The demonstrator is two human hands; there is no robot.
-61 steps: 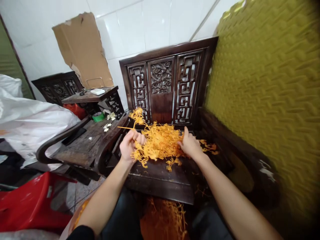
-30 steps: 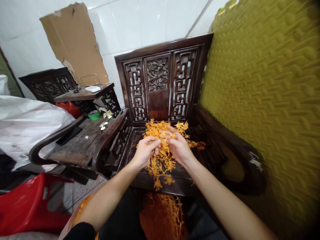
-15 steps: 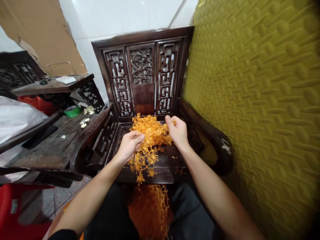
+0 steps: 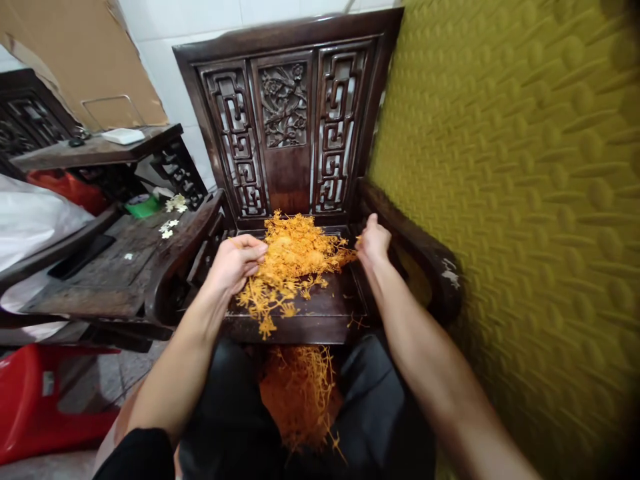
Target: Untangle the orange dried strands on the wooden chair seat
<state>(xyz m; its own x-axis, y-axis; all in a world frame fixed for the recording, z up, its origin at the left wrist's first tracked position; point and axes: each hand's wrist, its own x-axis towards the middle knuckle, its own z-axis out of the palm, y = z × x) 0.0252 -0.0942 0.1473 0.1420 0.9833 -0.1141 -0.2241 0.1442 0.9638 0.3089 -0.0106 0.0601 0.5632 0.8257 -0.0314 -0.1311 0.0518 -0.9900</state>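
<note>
A tangled pile of orange sprigs (image 4: 295,250) is lying on the seat of a carved wooden chair (image 4: 285,177), its lower sprays spreading toward the seat's front edge and its inner stems hiding one another. At its left side the left hand (image 4: 236,263) is pinching, thumb and forefinger meeting on sprigs at the pile's edge; the remaining fingers are folding underneath, partly out of sight. Past the pile's other end the right hand (image 4: 374,241) is forming a loose fist, thumb pointing up, its fingers closing on an orange stem end (image 4: 359,239) — only a scrap is showing, the rest being covered by the hand. Below the seat, between the dark-trousered knees, orange stems (image 4: 323,380) are trailing over a reddish-orange mass too shadowed to make out. On the neighbouring chair a green tape roll (image 4: 143,206) and pale flower-shaped pieces (image 4: 176,203) are resting near a flat black object (image 4: 81,257) that is hard to identify. The picture's edges are cutting off a red plastic stool (image 4: 30,413), a cardboard sheet (image 4: 85,50) and a yellow-green textured mat (image 4: 500,167).
</note>
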